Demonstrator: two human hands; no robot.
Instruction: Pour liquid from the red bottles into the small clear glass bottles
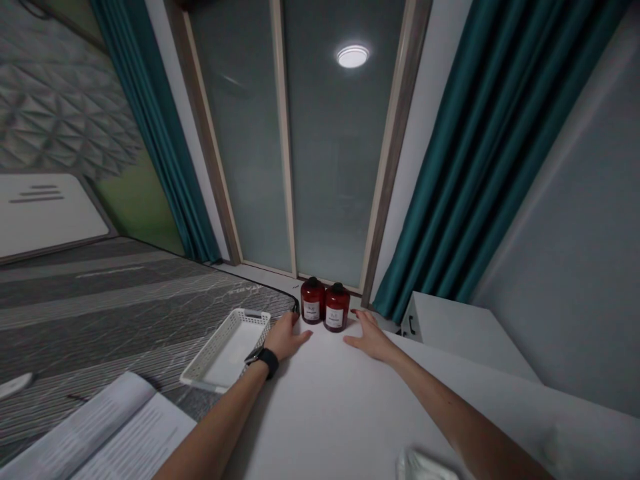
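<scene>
Two dark red bottles with black caps and white labels stand upright side by side at the far end of the white table point(320, 400). The left bottle point(312, 301) and the right bottle point(337, 308) look to be touching. My left hand point(286, 337), with a black watch point(264, 360) on its wrist, is just left of the bottles, its thumb and fingers apart. On the other side, my right hand point(371, 335) rests near the right bottle with its fingers spread. Neither hand holds anything; a small gap shows between each hand and the bottles.
A white plastic basket point(193, 370) sits on the grey striped bed point(165, 307), left of my left wrist. An open book point(135, 427) lies nearer. At the right stands a white cabinet point(460, 327) below a teal curtain point(495, 167). A clear packet point(425, 465) is at the bottom edge.
</scene>
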